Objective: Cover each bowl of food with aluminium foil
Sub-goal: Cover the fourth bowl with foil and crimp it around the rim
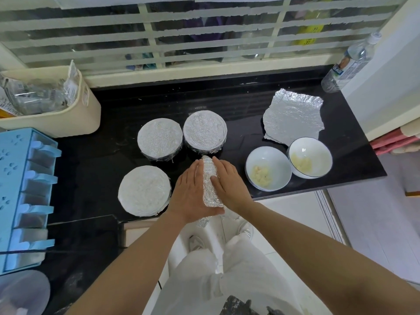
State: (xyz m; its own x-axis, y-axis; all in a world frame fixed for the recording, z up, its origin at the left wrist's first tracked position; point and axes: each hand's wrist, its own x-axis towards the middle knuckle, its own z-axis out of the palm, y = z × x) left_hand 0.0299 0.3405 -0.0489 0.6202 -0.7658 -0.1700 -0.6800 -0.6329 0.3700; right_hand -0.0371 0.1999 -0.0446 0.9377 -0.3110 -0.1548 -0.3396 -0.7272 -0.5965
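Three bowls stand covered with foil on the black counter (118, 114): one at the front left (144, 190), one behind it (159, 138) and one to its right (204, 132). Under my hands is a bowl wrapped in foil (210, 183), of which only a narrow strip shows. My left hand (188, 189) and my right hand (228, 181) lie flat on it, pressing from both sides. Two white bowls with pale food stand uncovered at the right, the nearer one (268, 168) and the farther one (310, 158). A loose crinkled foil sheet (293, 117) lies behind them.
A cream bin (54, 123) full of clear packaging stands at the back left. A blue rack (25, 196) sits along the left edge. A plastic water bottle (351, 62) leans at the back right corner. The counter's front edge runs just below my hands.
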